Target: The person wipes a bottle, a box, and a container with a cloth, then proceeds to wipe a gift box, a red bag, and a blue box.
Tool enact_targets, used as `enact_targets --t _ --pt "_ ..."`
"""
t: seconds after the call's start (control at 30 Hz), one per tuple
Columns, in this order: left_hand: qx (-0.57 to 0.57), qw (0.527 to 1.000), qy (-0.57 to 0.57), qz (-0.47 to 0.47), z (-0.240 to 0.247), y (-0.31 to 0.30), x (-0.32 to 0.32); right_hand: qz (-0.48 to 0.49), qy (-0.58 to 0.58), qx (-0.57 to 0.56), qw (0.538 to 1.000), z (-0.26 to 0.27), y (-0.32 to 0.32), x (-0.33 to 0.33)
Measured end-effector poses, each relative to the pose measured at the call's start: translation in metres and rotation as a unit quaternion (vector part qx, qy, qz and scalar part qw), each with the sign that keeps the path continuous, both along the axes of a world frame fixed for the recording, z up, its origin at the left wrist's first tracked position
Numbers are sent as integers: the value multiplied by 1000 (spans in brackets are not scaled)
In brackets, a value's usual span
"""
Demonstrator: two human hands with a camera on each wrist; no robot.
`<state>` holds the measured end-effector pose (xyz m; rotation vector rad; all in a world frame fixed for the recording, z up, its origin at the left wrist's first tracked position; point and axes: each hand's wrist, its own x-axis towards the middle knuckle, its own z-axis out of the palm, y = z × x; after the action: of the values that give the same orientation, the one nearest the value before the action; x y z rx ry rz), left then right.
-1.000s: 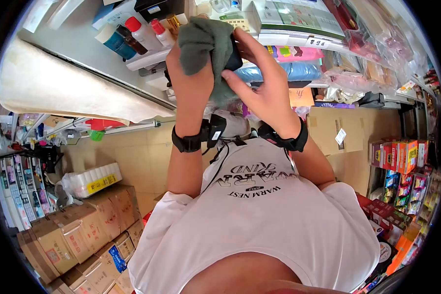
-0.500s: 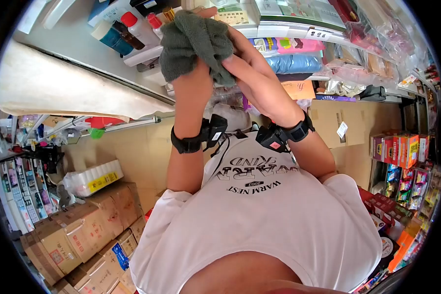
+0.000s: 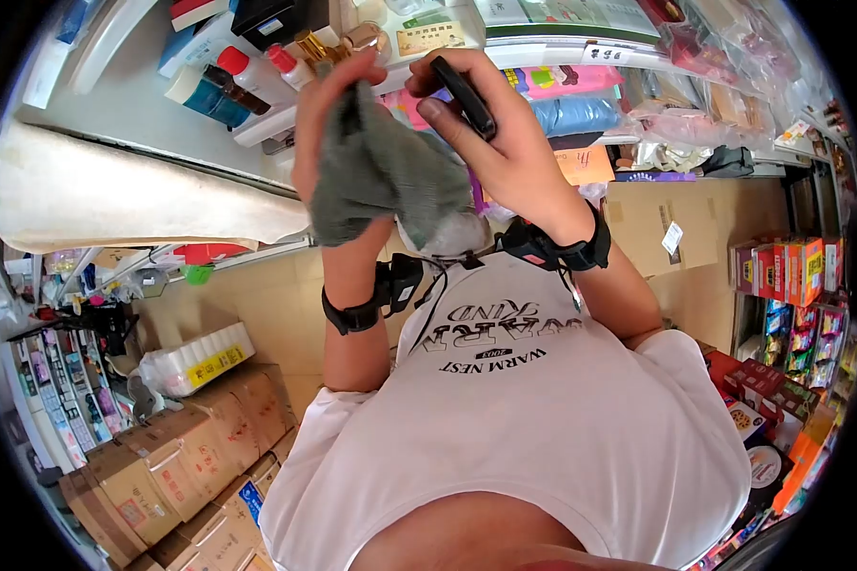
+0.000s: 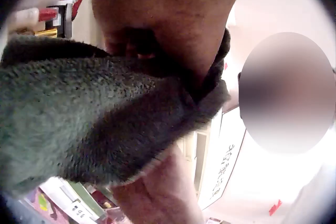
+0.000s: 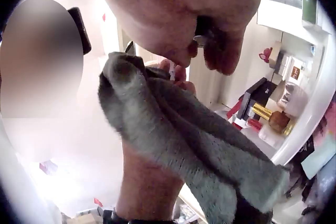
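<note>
A grey-green cloth (image 3: 376, 176) hangs from my left hand (image 3: 316, 124), which grips its upper part; the fabric covers much of the palm and wrist. In the right wrist view, the left fingertips (image 5: 178, 74) show at the top of the cloth. My right hand (image 3: 514, 133) holds a flat black object (image 3: 464, 98) with rounded ends, pinched between thumb and fingers and seen edge-on. A narrow gap lies between this object and the cloth in the head view. In the left wrist view, the cloth hides most of the left fingers.
Ahead is a shelf with red-capped bottles (image 3: 243, 76), a blue-green tube (image 3: 205, 98) and a green-white box (image 3: 567, 14). Packets, including a blue one (image 3: 576, 116), fill the shelf below. Cartons (image 3: 176, 457) stand at the lower left. A pale sheet (image 3: 143, 195) hangs along the left shelf edge.
The cloth was bunched around the black object between both hands. Now the hands are apart, the black object is out of the cloth in the right hand, and the cloth hangs lower from the left.
</note>
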<state>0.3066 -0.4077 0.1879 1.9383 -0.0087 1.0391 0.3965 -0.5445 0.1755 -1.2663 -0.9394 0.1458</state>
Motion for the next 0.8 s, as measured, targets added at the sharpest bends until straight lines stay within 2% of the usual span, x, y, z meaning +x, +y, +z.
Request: enact_targets --t 0.03,0.07,0.13,0.23,0.27,0.3,0.37,0.4,0.43,0.47,0.5,0.53,0.57,0.6,0.63,0.7,0.77,0.8 --pt "41 999 -28 -14 2 -3 1 -38 -63 -27 997 2 -1 1" --pt "41 999 -27 -15 2 -8 3 -39 -63 -26 997 4 -2 1" --pt "79 997 -18 7 0 -17 7 -85 -178 -41 979 8 -5 2" --pt "80 997 -3 -3 -5 -12 8 -83 -187 -58 977 5 -8 1" --pt "89 996 -7 -6 -8 -10 8 -83 -186 -59 977 6 -11 2" --pt "88 996 -6 -6 -10 -8 9 -44 -181 -53 981 7 -14 3" --pt "28 998 -21 -49 -14 -4 10 -4 -176 -45 983 7 -17 6" --pt "29 998 -19 -47 -15 -4 7 55 -75 -37 995 6 -17 7" --pt "71 997 9 10 -15 -5 3 114 27 -29 993 4 -17 6" --pt "112 991 37 67 -16 -4 0 116 30 -26 992 3 -19 6" --pt "61 997 33 40 -26 0 -2 118 47 -35 991 3 -21 6" --pt "63 997 36 41 -25 1 -2 120 64 -43 990 3 -22 6" --pt "-18 999 27 -19 -24 2 -1 116 101 -35 987 5 -21 3" --pt "-100 992 17 -80 -22 2 0 116 102 -34 987 5 -20 4" --pt "-99 992 19 -81 -19 2 -1 97 90 -34 991 5 -20 5" --pt "-21 997 38 -59 -12 4 -3 76 78 -33 994 8 -22 5" --pt "7 997 45 -57 -7 6 -8 79 8 -102 992 14 -27 3" --pt "33 997 51 -53 -6 7 -10 78 9 -101 992 13 -27 2"
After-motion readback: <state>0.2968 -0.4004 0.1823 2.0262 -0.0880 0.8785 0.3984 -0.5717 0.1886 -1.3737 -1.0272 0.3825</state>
